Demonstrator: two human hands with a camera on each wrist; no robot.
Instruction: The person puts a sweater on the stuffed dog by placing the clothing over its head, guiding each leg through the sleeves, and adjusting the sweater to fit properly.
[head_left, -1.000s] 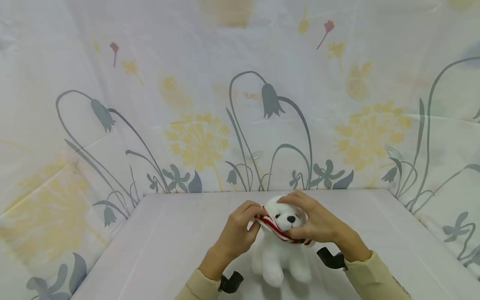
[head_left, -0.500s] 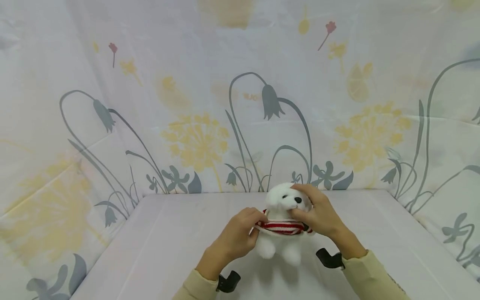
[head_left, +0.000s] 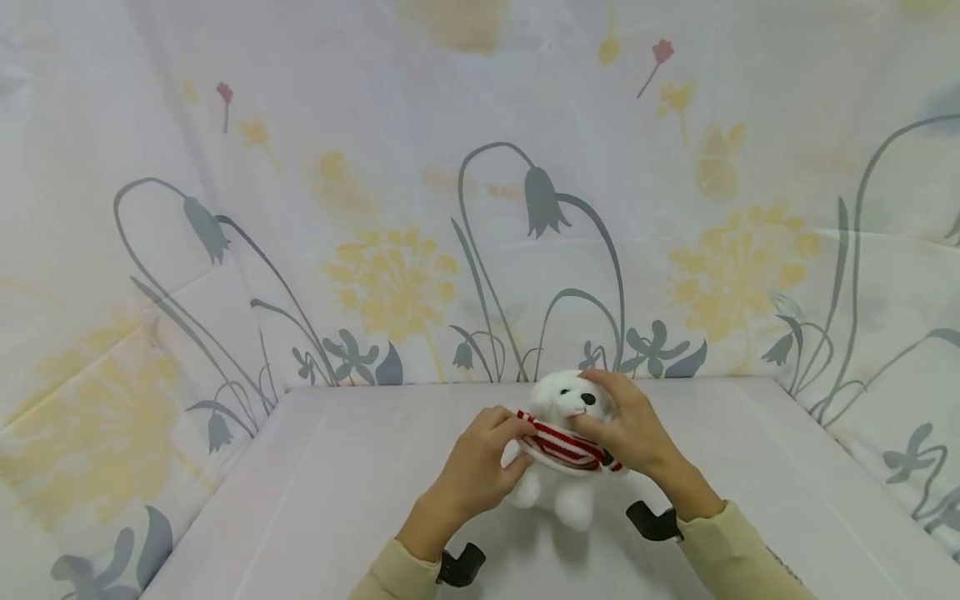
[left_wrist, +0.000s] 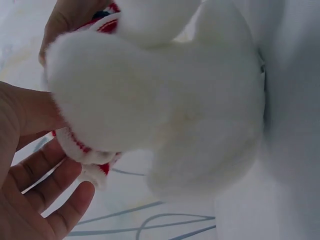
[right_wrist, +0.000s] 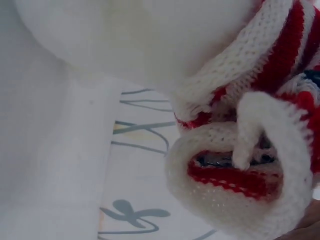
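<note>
A white plush dog (head_left: 553, 402) with a black nose faces forward in the head view, leaning back. Bunched round its neck and chest is a red-and-white striped knitted sweater (head_left: 570, 450). My left hand (head_left: 476, 462) pinches the sweater's edge on the dog's left-of-view side; in the left wrist view the other fingers (left_wrist: 70, 210) spread beside the white fur. With my right hand (head_left: 637, 429) I grip the head, thumb by the mouth and fingers over the top. A white knitted cuff (right_wrist: 220, 210) hangs with its opening showing in the right wrist view.
A white-covered table (head_left: 337, 500) lies under the dog. Behind it rises a pale curtain (head_left: 390, 108) printed with grey and yellow flowers. Black camera mounts (head_left: 461, 565) sit on both wrists.
The sweater's front has gone from the muzzle down to below the chin. The dog has tilted back, its head higher. Most recently my left hand has raised its side of the sweater slightly.
</note>
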